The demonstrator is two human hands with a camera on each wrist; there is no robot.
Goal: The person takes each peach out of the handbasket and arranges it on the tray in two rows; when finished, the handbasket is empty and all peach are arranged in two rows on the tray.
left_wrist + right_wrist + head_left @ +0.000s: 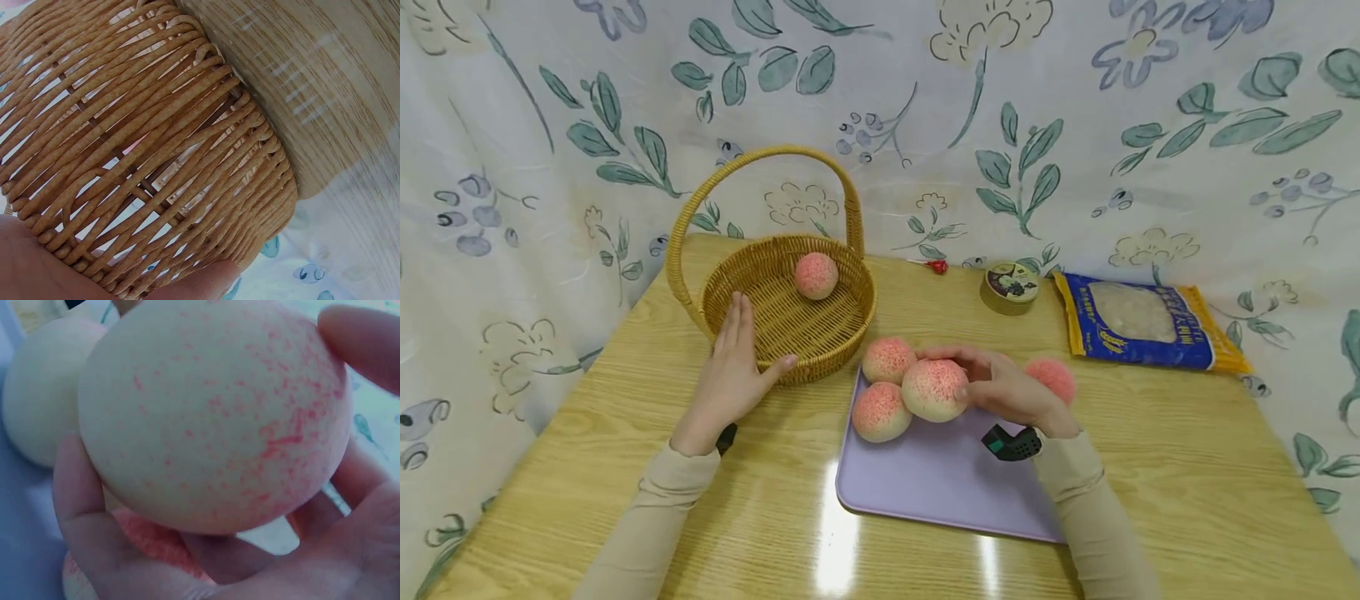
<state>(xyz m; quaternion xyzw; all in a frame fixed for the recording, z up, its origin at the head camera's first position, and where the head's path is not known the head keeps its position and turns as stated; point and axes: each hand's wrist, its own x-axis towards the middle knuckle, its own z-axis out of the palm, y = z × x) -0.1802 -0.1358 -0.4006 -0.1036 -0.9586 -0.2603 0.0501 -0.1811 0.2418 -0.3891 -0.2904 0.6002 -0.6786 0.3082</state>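
In the head view my right hand (1007, 387) grips a speckled pink-and-cream peach (934, 392) over the lilac tray (940, 487). The right wrist view shows fingers curled round the same peach (212, 419) from below and at its side. Two more peaches, one behind (889, 360) and one in front (882, 412), lie at the tray's left end. A pinker one (1051, 380) shows partly behind my right wrist. My left hand (726, 375), fingers straight, rests at the near-left rim of the wicker basket (842, 358). One peach (816, 276) sits inside the basket, toward the back.
Behind the tray stand a round tin (1009, 288) and a blue-and-yellow food packet (1150, 323). A small red item on a white stick (937, 266) lies near the back edge. The basket's tall handle (760, 154) arches upward, and a floral curtain (910, 125) hangs behind the table.
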